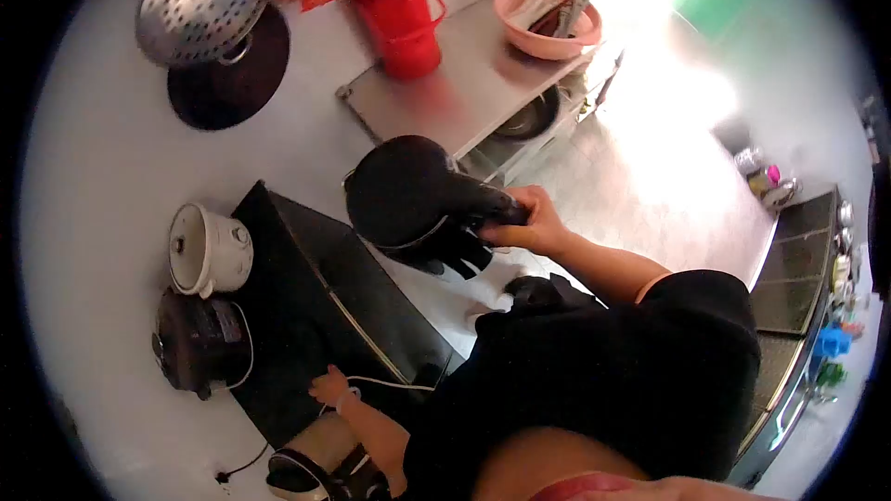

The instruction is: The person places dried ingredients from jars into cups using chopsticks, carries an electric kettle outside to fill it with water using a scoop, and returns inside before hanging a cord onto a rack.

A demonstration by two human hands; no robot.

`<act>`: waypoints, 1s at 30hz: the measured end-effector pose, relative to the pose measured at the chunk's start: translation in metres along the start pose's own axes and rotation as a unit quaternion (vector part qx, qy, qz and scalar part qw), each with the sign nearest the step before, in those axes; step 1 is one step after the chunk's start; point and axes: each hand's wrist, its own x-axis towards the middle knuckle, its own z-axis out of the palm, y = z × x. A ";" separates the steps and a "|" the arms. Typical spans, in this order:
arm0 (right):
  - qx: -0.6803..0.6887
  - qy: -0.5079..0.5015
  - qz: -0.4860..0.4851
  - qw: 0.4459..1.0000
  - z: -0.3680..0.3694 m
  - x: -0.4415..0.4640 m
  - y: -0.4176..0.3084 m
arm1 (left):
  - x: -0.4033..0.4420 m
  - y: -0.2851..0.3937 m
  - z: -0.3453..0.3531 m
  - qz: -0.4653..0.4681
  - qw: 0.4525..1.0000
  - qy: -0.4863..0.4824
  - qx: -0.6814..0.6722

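Observation:
My right hand (526,222) is closed around the handle of a black kettle (401,193). The kettle is held tilted in the air, between the black counter and a metal table. Over the dark counter top, my left hand (329,387) has its fingers curled. A thin white cord (394,383) runs up to this hand; whether the fingers grip it is not clear. Close to my left forearm stands a pale, dark-lidded jug-like appliance (320,453), partly hidden by the arm.
A white pot cooker (221,250) and a dark rice cooker (206,341) stand along the black counter (306,311). On the metal table (464,60) are a red thermos flask (397,14) and a pink basin (548,32) holding utensils. A perforated strainer (200,0) hangs on the wall.

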 end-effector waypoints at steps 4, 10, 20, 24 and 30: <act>0.014 0.068 0.016 0.997 -0.065 -0.034 -0.018 | -0.035 0.032 0.004 0.214 0.914 0.016 -0.346; -0.109 0.181 -0.018 0.977 -0.174 -0.089 -0.026 | -0.297 0.203 -0.139 0.336 0.705 -0.437 -0.445; -0.360 0.315 -0.009 0.878 -0.387 -0.147 0.003 | -0.621 0.431 -0.238 0.199 0.305 -0.853 -0.373; -0.438 0.294 0.081 0.845 -0.460 -0.161 0.013 | -0.695 0.497 -0.216 0.266 0.247 -0.887 -0.287; -0.356 0.243 0.127 0.893 -0.574 -0.155 0.010 | -0.782 0.606 -0.167 0.205 0.333 -0.896 -0.211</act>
